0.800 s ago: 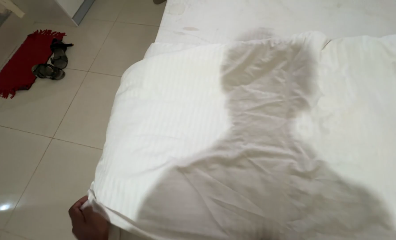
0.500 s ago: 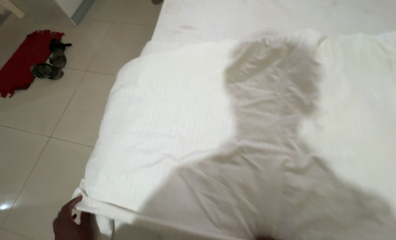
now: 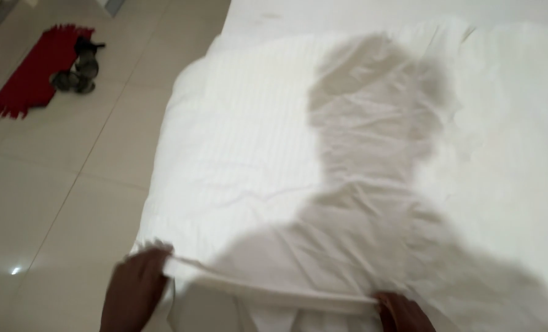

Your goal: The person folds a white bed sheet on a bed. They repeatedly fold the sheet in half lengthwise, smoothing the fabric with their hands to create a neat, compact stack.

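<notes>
A white striped duvet [image 3: 274, 154] lies spread over a bed, with my shadow across its middle. My left hand [image 3: 134, 289] grips the duvet's near left corner at the bottom of the head view. My right hand [image 3: 402, 312] holds the same near edge further right, at the frame's bottom. The edge [image 3: 268, 289] is pulled taut between both hands.
A tiled floor [image 3: 59, 184] runs along the bed's left side. A red mat [image 3: 37, 67] with a pair of dark sandals [image 3: 77, 67] on it lies at the far left. More white bedding [image 3: 513, 123] covers the right part of the bed.
My left hand has risen further into view with the duvet corner. My right hand has come into view on the near edge. The duvet edge is now stretched between them.
</notes>
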